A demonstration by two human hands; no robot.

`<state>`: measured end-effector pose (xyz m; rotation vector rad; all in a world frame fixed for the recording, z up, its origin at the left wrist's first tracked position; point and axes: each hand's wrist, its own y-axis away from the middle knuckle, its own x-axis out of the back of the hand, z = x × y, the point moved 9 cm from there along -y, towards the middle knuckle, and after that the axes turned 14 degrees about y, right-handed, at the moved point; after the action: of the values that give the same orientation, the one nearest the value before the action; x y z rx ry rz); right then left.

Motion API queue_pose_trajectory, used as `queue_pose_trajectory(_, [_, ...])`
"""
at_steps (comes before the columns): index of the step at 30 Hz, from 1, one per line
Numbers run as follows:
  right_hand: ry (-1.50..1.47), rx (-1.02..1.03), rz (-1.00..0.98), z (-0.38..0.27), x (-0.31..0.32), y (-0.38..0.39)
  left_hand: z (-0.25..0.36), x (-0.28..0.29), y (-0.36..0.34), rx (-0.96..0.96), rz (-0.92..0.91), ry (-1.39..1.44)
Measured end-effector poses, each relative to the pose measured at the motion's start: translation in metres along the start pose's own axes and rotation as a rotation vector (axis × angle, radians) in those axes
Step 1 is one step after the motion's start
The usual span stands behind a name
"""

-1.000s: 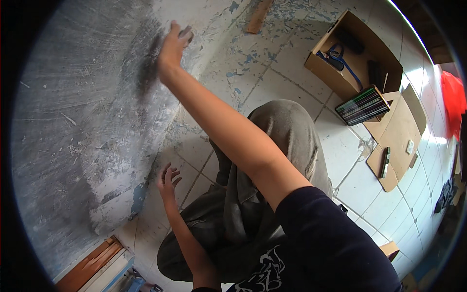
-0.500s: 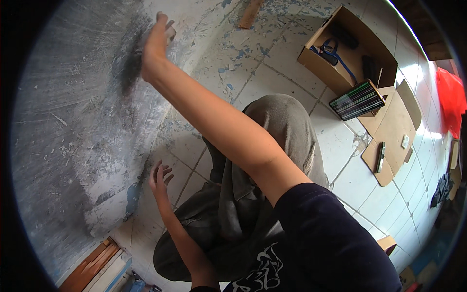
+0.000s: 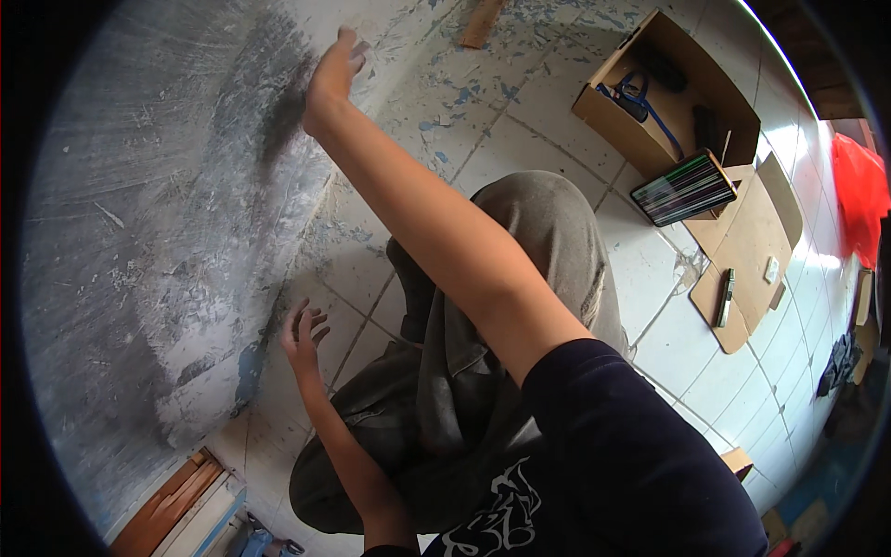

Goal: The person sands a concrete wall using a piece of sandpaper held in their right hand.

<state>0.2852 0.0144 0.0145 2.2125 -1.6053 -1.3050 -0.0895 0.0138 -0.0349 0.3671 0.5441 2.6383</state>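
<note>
My right arm reaches up to the far left, and my right hand (image 3: 336, 76) is at the grey, scuffed wall (image 3: 139, 223). Its fingers look loosely bent and apart; no tool shows in it, and the side toward the wall is hidden. A dark shadow lies on the wall beside the wrist. My left hand (image 3: 304, 336) hovers lower down, close to the wall's foot, with bent, spread fingers and nothing in it. Under it is the white tiled floor (image 3: 371, 278), where I sit with my legs folded.
Paint flakes (image 3: 445, 121) litter the floor along the wall. An open cardboard box (image 3: 742, 102) holds dark items and a blue strap; a phone with a striped screen (image 3: 685, 188) leans against it. A flattened carton (image 3: 742, 278) carries a small cutter (image 3: 726, 299). Wood strips (image 3: 176, 501) lie lower left.
My right hand has shifted to the right along the wall, its elbow bending slightly more. My left hand has barely moved.
</note>
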Motion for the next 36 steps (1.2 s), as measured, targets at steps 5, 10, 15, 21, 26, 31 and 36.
queue_pose_trajectory(5, [0.121,0.026,0.025,-0.011,-0.019,0.02,0.003,-0.003,-0.001,-0.035,-0.014,0.007])
queue_pose_trajectory(10, [-0.064,-0.064,-0.055,0.004,-0.006,0.004,0.004,0.0,-0.001,-0.031,-0.021,-0.002])
queue_pose_trajectory(15, [0.091,0.042,-0.006,-0.008,-0.023,0.011,0.005,-0.003,-0.003,-0.059,-0.036,0.011])
queue_pose_trajectory(21, [-0.013,-0.029,-0.114,-0.027,-0.016,0.039,0.008,-0.004,0.002,-0.048,-0.028,-0.023])
queue_pose_trajectory(26, [0.116,0.076,-0.006,-0.027,-0.016,0.019,0.009,-0.011,-0.002,-0.08,-0.067,-0.03])
queue_pose_trajectory(31, [0.037,-0.061,-0.09,-0.018,-0.019,0.039,0.009,0.003,-0.001,-0.089,-0.041,-0.053])
queue_pose_trajectory(36, [0.103,0.007,-0.061,-0.018,-0.022,0.018,0.012,-0.012,-0.002,-0.106,-0.083,-0.077])
